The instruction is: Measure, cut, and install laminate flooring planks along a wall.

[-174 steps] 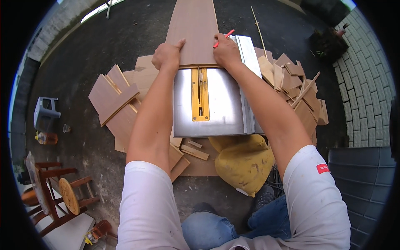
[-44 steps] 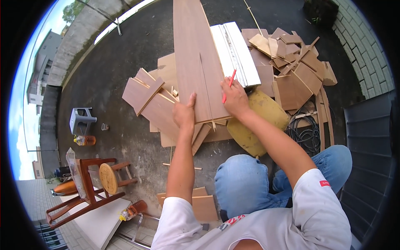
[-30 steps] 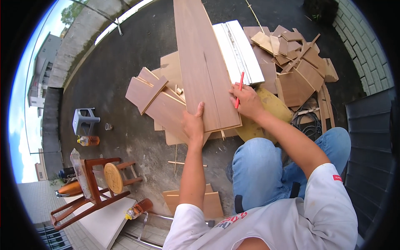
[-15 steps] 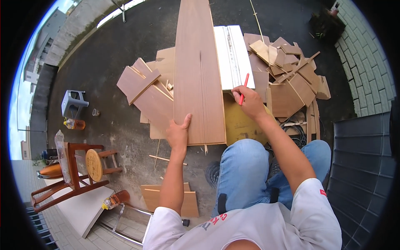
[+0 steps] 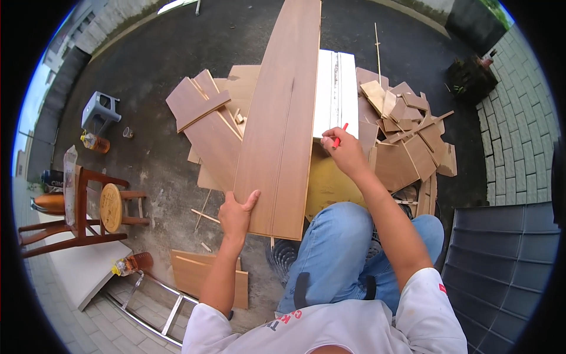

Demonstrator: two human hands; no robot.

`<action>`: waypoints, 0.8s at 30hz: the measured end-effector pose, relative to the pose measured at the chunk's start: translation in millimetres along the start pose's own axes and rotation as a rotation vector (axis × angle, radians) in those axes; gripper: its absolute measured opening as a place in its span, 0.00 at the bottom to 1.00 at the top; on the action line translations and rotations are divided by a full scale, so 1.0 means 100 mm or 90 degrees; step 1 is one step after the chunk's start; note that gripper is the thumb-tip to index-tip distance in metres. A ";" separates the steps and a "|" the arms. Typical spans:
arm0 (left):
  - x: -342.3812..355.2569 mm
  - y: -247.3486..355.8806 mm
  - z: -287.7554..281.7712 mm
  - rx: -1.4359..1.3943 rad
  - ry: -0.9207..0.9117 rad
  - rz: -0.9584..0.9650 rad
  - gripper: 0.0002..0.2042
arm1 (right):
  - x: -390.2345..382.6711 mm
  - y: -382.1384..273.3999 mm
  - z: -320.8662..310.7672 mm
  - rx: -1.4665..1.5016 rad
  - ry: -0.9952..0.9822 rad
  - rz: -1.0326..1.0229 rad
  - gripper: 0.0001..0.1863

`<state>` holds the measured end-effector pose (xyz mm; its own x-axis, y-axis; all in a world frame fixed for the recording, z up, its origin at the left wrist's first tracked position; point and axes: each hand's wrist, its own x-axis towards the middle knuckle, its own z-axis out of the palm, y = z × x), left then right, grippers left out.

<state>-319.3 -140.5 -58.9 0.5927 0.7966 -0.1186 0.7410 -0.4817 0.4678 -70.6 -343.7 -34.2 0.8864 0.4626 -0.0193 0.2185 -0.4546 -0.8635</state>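
A long brown wooden board point(image 5: 274, 141) slants across the middle, its near end close to my knees. A thin dark line runs along its length. My left hand point(image 5: 237, 215) grips its left edge near that end, thumb on top and fingers out of sight beneath. In my right hand point(image 5: 346, 154), to the right of the board, is a slim red pen point(image 5: 341, 135), held between closed fingers. Just beyond that hand lies a white panel point(image 5: 345, 94) with a dark-edged groove. Beneath the board and panel, part of a yellow surface point(image 5: 330, 184) shows.
Loose offcuts point(image 5: 413, 133) pile up at right; more board pieces point(image 5: 206, 118) lie at left. Farther left are a grey plastic stool point(image 5: 101, 109), a tipped wooden chair point(image 5: 73, 227) and a round-seated stool point(image 5: 111, 207). A metal ladder-like frame point(image 5: 171, 315) lies near left.
The board's near end has come closer to me and left, with my left hand on it. My right hand and the pen have dropped slightly nearer. The whole view has also shifted.
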 end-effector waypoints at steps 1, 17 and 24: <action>-0.05 -0.03 -0.02 0.008 0.002 0.002 0.37 | 0.00 -0.05 0.00 -0.036 -0.018 0.013 0.14; -0.69 -0.33 -0.22 -0.037 -0.024 -0.063 0.34 | -0.14 -0.22 0.61 -0.144 -0.010 0.170 0.24; -0.95 -0.62 -0.29 -0.013 -0.054 -0.077 0.34 | -0.46 -0.11 0.72 -0.140 -0.088 0.040 0.12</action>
<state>-430.5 -175.4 -51.0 0.5249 0.8141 -0.2483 0.8023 -0.3758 0.4638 -143.2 -305.0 -60.7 0.8401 0.5212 -0.1504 0.2618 -0.6324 -0.7290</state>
